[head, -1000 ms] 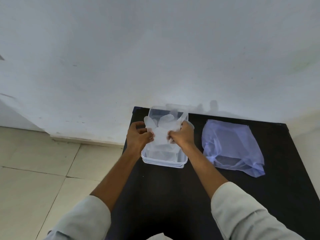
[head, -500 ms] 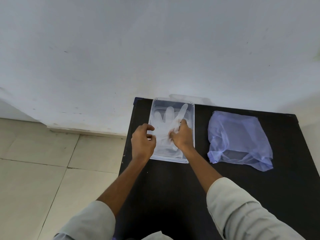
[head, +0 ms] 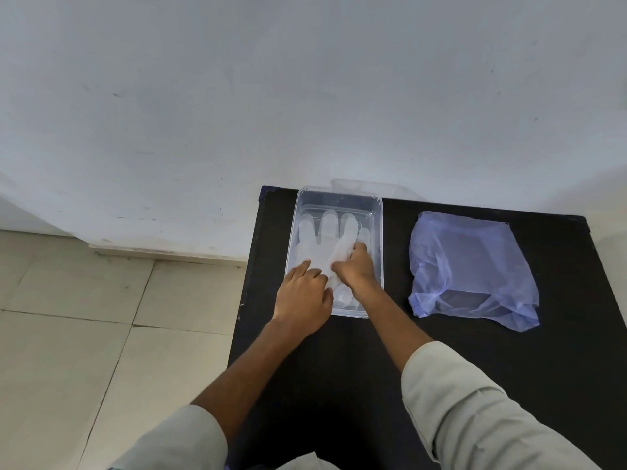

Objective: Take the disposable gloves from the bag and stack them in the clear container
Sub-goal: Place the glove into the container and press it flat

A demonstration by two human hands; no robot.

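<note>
A clear rectangular container (head: 379, 228) stands at the back left of the black table (head: 339, 374). A translucent white disposable glove (head: 321, 232) lies flat inside it, fingers pointing to the wall. My left hand (head: 303, 295) rests on the glove's cuff end with fingers stretched out flat. My right hand (head: 356, 271) is inside the container, fingers curled and pinching a raised fold of the glove. The pale blue plastic bag (head: 471, 262) lies crumpled on the table to the right of the container, untouched.
A clear lid (head: 368, 186) leans behind the container against the white wall. The table's left edge drops to a tiled floor (head: 101, 334). Bare black tabletop lies in front of the container and bag.
The glove, held up over the container a second ago, now lies inside it. Both hands have moved down into the container, and my left hand has opened flat on the glove.
</note>
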